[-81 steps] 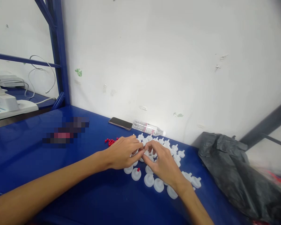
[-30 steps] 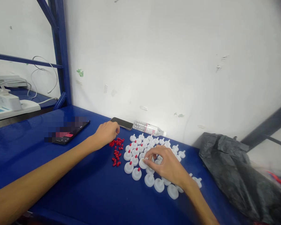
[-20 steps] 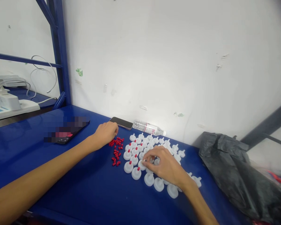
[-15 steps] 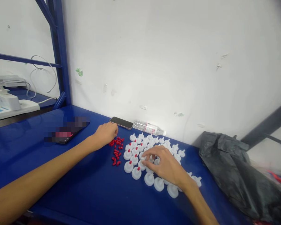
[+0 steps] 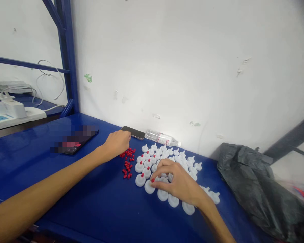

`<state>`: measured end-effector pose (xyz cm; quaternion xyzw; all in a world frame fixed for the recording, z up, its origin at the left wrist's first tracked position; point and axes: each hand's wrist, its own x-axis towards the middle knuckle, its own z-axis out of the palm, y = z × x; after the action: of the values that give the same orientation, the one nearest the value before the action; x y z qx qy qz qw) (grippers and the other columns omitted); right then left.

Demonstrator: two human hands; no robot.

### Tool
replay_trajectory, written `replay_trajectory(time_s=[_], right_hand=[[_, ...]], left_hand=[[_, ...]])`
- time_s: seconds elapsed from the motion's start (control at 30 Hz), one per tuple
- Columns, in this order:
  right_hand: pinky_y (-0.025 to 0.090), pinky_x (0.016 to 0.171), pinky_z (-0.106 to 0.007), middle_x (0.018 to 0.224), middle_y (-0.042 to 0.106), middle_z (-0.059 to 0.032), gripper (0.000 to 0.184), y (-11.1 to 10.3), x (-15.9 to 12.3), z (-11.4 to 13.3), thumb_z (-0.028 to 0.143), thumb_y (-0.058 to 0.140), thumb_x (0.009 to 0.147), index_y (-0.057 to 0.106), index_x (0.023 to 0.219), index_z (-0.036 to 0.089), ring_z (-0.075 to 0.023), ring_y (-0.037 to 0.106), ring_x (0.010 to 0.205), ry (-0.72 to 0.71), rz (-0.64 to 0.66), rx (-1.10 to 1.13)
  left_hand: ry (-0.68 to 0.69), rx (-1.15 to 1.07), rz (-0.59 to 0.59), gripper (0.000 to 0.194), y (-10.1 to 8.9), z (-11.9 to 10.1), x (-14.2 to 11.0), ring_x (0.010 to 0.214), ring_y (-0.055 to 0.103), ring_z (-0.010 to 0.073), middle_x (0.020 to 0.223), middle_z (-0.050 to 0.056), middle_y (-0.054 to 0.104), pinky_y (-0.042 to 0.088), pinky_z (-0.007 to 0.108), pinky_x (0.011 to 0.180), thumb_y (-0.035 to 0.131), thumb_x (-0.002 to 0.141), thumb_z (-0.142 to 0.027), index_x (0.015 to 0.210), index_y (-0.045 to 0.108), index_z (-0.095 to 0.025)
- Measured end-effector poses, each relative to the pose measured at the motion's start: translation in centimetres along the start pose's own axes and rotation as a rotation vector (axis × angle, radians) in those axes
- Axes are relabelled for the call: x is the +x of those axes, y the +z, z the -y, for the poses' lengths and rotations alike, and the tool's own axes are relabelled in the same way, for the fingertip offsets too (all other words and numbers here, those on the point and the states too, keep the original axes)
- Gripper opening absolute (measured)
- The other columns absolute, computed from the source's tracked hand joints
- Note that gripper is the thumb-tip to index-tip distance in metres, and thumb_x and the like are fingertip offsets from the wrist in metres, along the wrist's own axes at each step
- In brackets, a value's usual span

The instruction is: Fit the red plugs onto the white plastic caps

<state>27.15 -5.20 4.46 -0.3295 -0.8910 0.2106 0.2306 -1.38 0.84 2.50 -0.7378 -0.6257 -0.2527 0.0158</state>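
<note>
Several white, disc-shaped plastic pieces with a narrow spout (image 5: 173, 199) stand in rows on the blue table (image 5: 103, 202). Some of those at the left carry a small red cap on the spout. With thumb and forefinger, my right hand (image 5: 176, 177) pinches the red cap (image 5: 152, 180) on top of a white piece (image 5: 149, 188) in the front row. My left hand (image 5: 117, 144) is closed, fingers curled under, just behind and above a scatter of loose red caps (image 5: 127, 165). Whatever it may hold is hidden.
Against the wall lie a phone (image 5: 134, 132) and a clear plastic bottle (image 5: 160, 137) on its side. Another dark phone (image 5: 77, 141), partly blurred, is at left. A black plastic bag (image 5: 243, 175) slumps at right. A white power strip (image 5: 32, 114) stands beyond the blue frame (image 5: 66, 57).
My right hand has come down and to the left from over the middle of the white pieces and closed on a front-row red cap. My left hand has barely moved.
</note>
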Motion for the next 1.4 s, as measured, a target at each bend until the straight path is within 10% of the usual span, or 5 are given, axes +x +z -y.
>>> replay_trajectory(time_s=[0.2, 0.37, 0.6, 1.13, 1.4], right_hand=[[0.059, 0.1, -0.044, 0.114, 0.08, -0.0034, 0.017, -1.2, 0.0, 0.5, 0.048, 0.06, 0.103, 0.064, 0.104, 0.031, -0.0244, 0.076, 0.111, 0.163, -0.163, 0.347], [0.059, 0.091, -0.041, 0.107, 0.078, -0.0018, 0.012, -0.1, 0.2, -0.2, 0.046, 0.064, 0.099, 0.065, 0.106, 0.036, -0.0232, 0.074, 0.096, 0.14, -0.223, 0.17], [0.058, 0.077, -0.037, 0.088, 0.069, 0.0055, 0.019, 1.3, 0.2, -0.3, 0.038, 0.068, 0.094, 0.049, 0.096, 0.033, -0.021, 0.072, 0.084, 0.067, -0.309, 0.054], [0.06, 0.088, -0.04, 0.1, 0.08, 0.0027, 0.012, 1.4, 0.4, -1.4, 0.041, 0.068, 0.1, 0.064, 0.108, 0.032, -0.0223, 0.075, 0.094, -0.14, -0.509, -0.356], [0.055, 0.08, -0.045, 0.086, 0.077, -0.0063, 0.029, -4.1, -1.6, -6.7, 0.048, 0.062, 0.1, 0.076, 0.11, 0.025, -0.0304, 0.075, 0.083, 0.173, -0.769, -0.505]], left_hand=[[0.211, -0.006, -0.115, 0.022, -1.8, -3.3, -0.9, 0.08, 0.067, 0.0195, 0.092, 0.003, 0.07, 0.056, 0.038, 0.078, 0.047, 0.11, -0.029, 0.107, 0.067, -0.018], [0.563, -0.07, -0.084, 0.03, -1.4, -5.5, -3.0, 0.076, 0.063, 0.0224, 0.081, 0.006, 0.069, 0.044, 0.037, 0.067, 0.039, 0.105, -0.031, 0.095, 0.065, -0.022], [0.666, -0.102, -0.026, 0.021, -0.5, -7.0, -4.5, 0.07, 0.06, 0.0229, 0.074, 0.002, 0.065, 0.032, 0.038, 0.056, 0.046, 0.105, -0.032, 0.089, 0.059, -0.025], [0.472, -0.294, 0.013, 0.039, 0.2, -7.3, -4.1, 0.061, 0.047, 0.0165, 0.065, -0.004, 0.05, 0.03, 0.033, 0.06, 0.031, 0.109, -0.034, 0.071, 0.039, -0.025], [0.144, -0.205, -0.156, 0.04, -2.1, -4.9, -1.8, 0.061, 0.044, 0.0157, 0.065, -0.006, 0.041, 0.038, 0.032, 0.064, 0.032, 0.111, -0.03, 0.071, 0.034, -0.027]])
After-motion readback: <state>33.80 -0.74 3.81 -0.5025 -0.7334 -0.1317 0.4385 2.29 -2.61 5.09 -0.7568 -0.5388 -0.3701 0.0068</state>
